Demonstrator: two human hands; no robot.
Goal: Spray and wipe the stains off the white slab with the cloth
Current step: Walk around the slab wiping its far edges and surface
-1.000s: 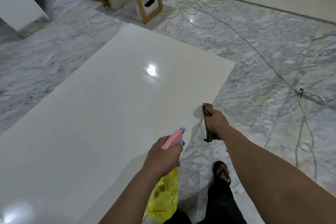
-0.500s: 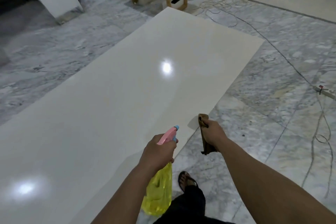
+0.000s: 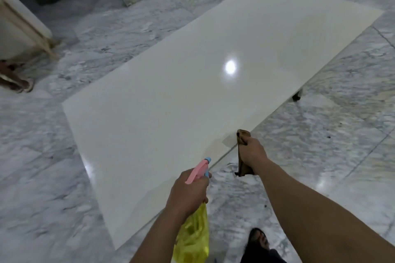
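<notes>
**Slab coming fully into view as both hands are arriving loaded**

Slab (image 3: pixel 192 83) is lying flat on the grey marble floor (image 3: pixel 106 28), white and glossy, stretching away ahead of both hands, with a ceiling light reflecting as a bright spot well beyond the nozzle. A second ago only part of it was showing; now the near left corner and both long edges are visible, so the person appears to have been stepping round toward its near end.

The left hand (image 3: pixel 188 192) is wrapping its fingers round the neck of the spray bottle (image 3: pixel 193 239), whose yellow body is hanging below the fist while the pink trigger head, tipped with blue, is pointing forward over the slab's near edge. The right hand (image 3: pixel 252 152) is clenching a brown cloth (image 3: pixel 242 134), bunched above the knuckles and trailing beneath them, just at the slab's right-hand edge. Both grips are looking the same as in the earlier views.

No mist or wet patch is showing, and any stains are too faint to pick out. Judging from this, spraying is about to begin and wiping is yet to come.

A sandalled foot (image 3: pixel 258 239) is standing below the right forearm.
</notes>
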